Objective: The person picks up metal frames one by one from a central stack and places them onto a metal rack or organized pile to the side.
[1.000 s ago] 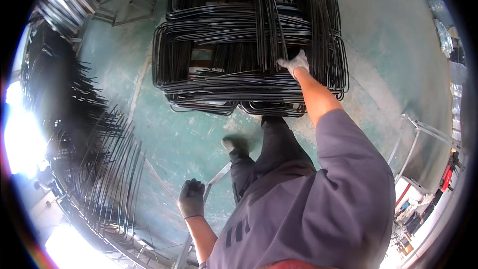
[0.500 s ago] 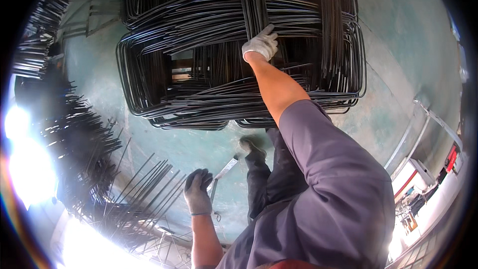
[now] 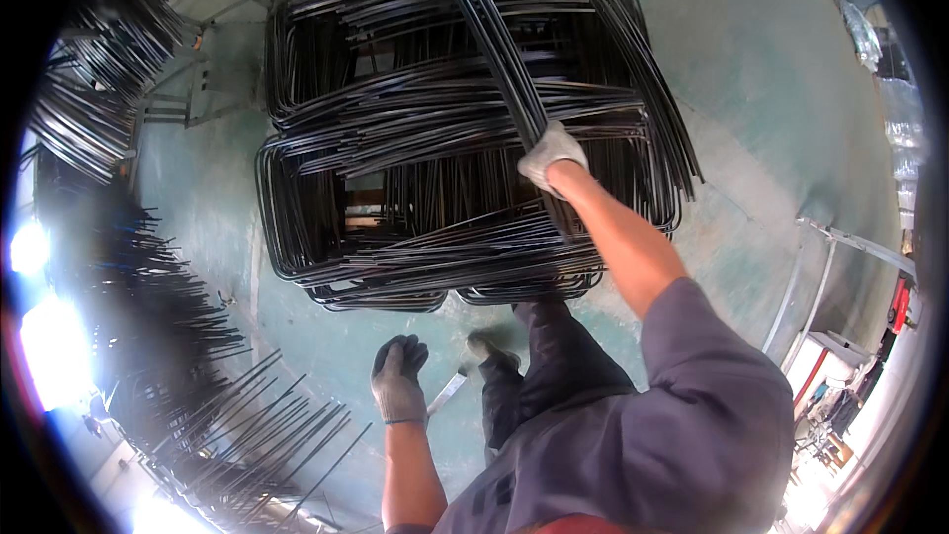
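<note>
A large stack of dark metal rods (image 3: 395, 272), bent into rounded frames, lies ahead of me. My right hand (image 3: 554, 157), in a pale work glove, is wrapped round a long narrow bundle of bent rods (image 3: 494, 35) lying slantwise over the stack. The bundle's rounded ends point away from me, and its near end shows past my hand. My left hand (image 3: 399, 376) hangs low on the left, apart from the stack. Its glove has dark fingers, which are loosely bent and apart, with nothing visible in them.
Another bundle of bent rods (image 3: 633, 69) lies across the stack's right side. Piles of dark rods (image 3: 158, 287) line the left, with several loose rod ends (image 3: 287, 435) jutting toward me. A metal frame (image 3: 816, 272) stands at right. My shoes are on the green floor (image 3: 732, 237).
My right hand has closed round the rod bundle, which now slants to the left at its far end. My view has shifted, showing more of the stack's far side. The left hand stays low.
</note>
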{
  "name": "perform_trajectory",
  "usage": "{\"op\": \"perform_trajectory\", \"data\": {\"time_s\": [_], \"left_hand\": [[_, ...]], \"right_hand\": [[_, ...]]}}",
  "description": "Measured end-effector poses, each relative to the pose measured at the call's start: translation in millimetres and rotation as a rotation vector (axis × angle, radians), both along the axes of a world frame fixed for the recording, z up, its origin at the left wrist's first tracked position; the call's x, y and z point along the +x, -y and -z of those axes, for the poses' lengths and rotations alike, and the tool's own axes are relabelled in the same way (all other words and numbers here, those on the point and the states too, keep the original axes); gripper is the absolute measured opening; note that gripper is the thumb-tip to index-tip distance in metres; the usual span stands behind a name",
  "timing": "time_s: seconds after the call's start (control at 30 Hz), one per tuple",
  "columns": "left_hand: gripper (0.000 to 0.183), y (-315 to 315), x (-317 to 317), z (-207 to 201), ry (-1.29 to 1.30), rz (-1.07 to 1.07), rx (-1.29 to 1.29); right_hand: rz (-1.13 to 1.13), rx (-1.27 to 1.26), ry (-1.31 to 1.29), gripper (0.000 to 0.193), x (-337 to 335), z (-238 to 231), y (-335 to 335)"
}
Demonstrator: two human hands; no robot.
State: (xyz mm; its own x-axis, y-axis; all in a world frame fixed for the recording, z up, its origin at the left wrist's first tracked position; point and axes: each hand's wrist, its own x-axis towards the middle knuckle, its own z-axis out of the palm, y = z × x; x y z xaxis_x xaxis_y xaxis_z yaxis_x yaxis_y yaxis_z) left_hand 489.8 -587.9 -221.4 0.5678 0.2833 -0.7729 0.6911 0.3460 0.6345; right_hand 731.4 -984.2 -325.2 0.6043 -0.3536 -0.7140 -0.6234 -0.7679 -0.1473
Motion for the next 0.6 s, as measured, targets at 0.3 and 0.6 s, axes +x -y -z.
{"op": "perform_trajectory", "data": {"time_s": [0.3,0.6], "left_hand": [[0.061,78,15,-2,0.218,0.105,-0.664],[0.094,129,39,-106,0.631,0.222,-1.349]], "right_hand": [[0.096,0.156,0.158,0.024,-104,-227,77],[-0.045,0.656,0.059,0.041,-333,-420,8]]}}
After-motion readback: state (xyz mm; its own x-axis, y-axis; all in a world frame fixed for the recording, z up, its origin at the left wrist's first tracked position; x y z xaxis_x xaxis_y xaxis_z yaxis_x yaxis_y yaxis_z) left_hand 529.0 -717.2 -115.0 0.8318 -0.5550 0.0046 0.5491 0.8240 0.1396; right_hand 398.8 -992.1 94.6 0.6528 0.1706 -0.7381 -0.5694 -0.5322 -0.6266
